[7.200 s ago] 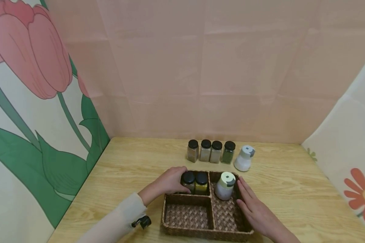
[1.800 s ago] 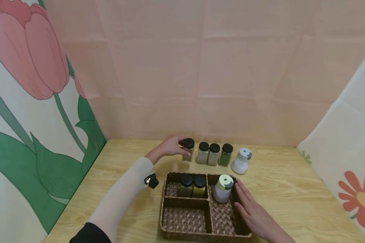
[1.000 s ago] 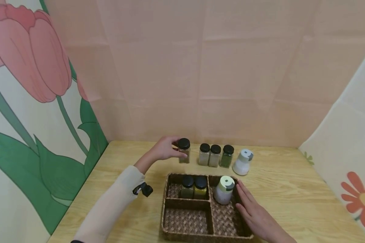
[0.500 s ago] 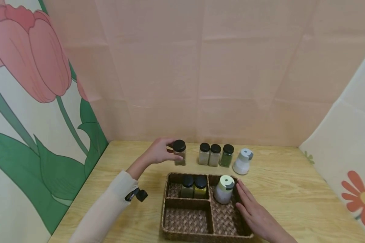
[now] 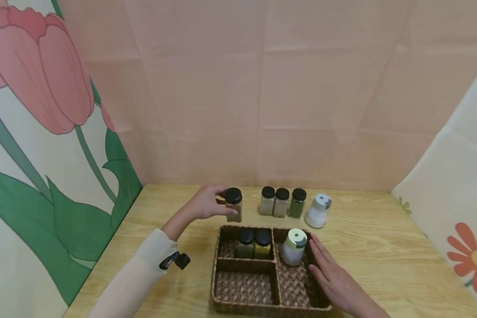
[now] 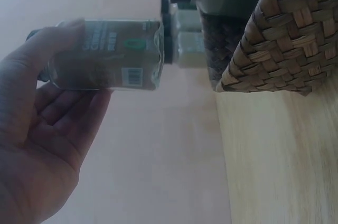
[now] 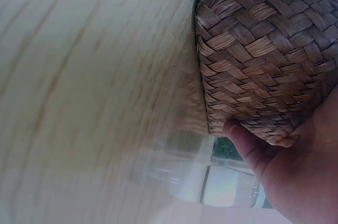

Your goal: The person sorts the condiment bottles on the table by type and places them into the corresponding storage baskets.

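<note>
My left hand [image 5: 206, 205] grips a clear spice jar [image 5: 233, 206] with a black lid and brown contents, between thumb and fingers. The jar is upright, just behind the back left corner of a woven basket [image 5: 270, 308]. In the left wrist view, its label and barcode face the camera. Two black-lidded jars, one dark [image 5: 245, 245] and one yellow [image 5: 262, 247], stand in the basket's back left compartment. A white shaker with a pale yellow-green top [image 5: 293, 247] stands in the right compartment. My right hand [image 5: 335, 280] rests straight-fingered along the basket's right wall.
Behind the basket stand two pale-filled jars [image 5: 267, 204] close together and a green-filled jar [image 5: 297, 205]. To their right is another white shaker [image 5: 317, 213]. Wooden table [image 5: 381, 247] surrounds the basket; a pink cloth backdrop [image 5: 262, 110] hangs along its back edge.
My left hand has left a jar in the basket, taken the brown-filled jar from the back row's left end and drawn it left and nearer the basket. The right hand keeps its place.
</note>
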The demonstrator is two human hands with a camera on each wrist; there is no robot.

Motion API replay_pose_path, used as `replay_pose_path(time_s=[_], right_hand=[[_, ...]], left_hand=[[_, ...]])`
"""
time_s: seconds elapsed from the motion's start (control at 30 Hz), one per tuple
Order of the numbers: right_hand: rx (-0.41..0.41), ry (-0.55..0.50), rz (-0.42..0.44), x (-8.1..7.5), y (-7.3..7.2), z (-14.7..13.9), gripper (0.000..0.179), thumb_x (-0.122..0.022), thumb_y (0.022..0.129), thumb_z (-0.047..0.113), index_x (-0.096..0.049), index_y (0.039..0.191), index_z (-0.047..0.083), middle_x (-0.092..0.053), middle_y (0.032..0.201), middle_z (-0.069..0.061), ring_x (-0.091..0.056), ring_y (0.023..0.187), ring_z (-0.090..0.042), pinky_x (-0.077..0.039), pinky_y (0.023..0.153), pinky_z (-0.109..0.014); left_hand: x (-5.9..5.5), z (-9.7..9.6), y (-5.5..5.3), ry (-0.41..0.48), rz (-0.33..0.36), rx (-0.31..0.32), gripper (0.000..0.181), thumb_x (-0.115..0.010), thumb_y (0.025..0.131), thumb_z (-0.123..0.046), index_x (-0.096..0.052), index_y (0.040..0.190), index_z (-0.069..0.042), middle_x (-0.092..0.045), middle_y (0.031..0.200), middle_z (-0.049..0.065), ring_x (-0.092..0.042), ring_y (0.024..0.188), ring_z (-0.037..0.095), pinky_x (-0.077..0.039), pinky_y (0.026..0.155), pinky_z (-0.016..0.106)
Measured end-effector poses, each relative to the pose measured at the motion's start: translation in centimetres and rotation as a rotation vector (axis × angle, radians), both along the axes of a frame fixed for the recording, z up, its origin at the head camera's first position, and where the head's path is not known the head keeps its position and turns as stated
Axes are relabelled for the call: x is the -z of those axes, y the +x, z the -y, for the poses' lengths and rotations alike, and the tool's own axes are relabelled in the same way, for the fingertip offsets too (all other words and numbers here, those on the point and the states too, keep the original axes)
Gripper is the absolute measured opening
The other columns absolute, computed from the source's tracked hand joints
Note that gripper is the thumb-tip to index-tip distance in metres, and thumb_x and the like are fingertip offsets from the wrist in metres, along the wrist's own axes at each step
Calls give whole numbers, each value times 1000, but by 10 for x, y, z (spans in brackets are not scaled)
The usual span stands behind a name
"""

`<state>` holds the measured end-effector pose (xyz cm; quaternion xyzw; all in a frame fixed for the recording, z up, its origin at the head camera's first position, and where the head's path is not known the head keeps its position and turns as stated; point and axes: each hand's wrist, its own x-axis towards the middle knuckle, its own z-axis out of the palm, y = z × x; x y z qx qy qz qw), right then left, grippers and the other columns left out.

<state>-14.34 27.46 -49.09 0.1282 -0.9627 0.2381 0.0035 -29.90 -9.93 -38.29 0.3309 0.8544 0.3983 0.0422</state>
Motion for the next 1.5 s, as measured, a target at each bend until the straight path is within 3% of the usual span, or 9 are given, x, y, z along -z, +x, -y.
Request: replay_pose_path(time_s=[0.5,0.8,1.5], right_hand=[[2,4,21,0,-2,-2,63,-39,111,35,-17,163,8,-10,170,-13,-26,149,-40,-31,113,-56],[6,-2,41,-1,-3,-2,63,-40,111,33,-17,163,8,-9,170,-13,-24,150,-41,-30,114,-56],[2,-8,31,-2,-2,-1,64,-41,110,34,-17,163,8,-12,169,-14,-26,149,-40,-33,112,-56]], left_hand=[[4,7,13,1,-1,22,41,-86,82,-35,-71,117,-20,-70,102,-10,-65,99,10,-58,90,37],[8,10,20,20,9,46,42,-86,82,-33,-71,118,-17,-71,105,-7,-66,101,15,-59,87,34],[23,12,27,8,8,69,44,-85,83,-34,-71,121,-18,-71,105,-9,-66,99,11,-58,85,30]])
